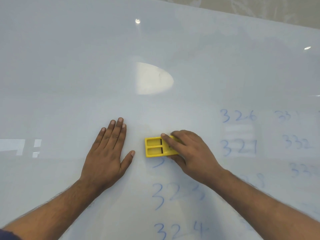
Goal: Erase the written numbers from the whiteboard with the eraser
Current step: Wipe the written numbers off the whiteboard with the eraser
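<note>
A large whiteboard [155,49] fills the view. My right hand [188,153] grips a yellow plastic eraser [154,147] and presses it flat on the board. Just below the eraser a blue stroke [158,163] of a partly wiped number shows. Blue numbers run down beneath it: 323 [174,193] and 324 [178,230]. To the right stand 326 [238,116] and 321 [239,147]. Fainter numbers 332 [297,142] lie further right. My left hand [107,153] rests flat on the board left of the eraser, fingers spread, holding nothing.
A bright light reflection [152,78] glares on the board above the hands. The board's top edge [242,16] runs along the upper right, with a beige surface [259,6] beyond it.
</note>
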`<state>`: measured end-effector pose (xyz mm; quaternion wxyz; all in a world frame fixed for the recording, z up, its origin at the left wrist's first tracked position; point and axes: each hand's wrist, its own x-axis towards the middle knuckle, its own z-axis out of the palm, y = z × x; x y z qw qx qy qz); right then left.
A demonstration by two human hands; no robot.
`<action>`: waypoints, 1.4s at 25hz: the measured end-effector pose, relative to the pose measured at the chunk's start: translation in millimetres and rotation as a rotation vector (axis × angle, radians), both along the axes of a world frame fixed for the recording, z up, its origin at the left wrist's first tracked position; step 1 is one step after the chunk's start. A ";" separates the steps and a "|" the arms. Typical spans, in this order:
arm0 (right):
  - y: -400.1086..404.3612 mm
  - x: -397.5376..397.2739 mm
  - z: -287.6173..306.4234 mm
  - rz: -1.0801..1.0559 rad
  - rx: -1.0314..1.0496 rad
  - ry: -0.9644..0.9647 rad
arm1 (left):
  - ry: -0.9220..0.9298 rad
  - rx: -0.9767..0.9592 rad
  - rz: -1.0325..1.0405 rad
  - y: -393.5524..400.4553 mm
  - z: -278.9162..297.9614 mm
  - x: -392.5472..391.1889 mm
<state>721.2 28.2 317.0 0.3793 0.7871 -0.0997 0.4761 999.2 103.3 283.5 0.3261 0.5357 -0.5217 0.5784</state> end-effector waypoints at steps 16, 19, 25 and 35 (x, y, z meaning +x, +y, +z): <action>-4.9 -13.5 -36.7 -0.016 -0.024 0.065 | 0.006 0.022 -0.001 2.3 -29.4 -8.0; -6.0 -20.4 -22.6 -0.012 0.022 -0.007 | 0.021 0.016 -0.002 0.8 -31.9 -9.8; 6.7 18.1 -32.2 0.063 0.100 -0.065 | 0.046 0.014 -0.020 -1.5 -36.3 -11.0; -12.2 -34.3 -32.6 -0.018 0.048 -0.042 | 0.073 0.025 -0.025 -0.7 -47.8 -14.9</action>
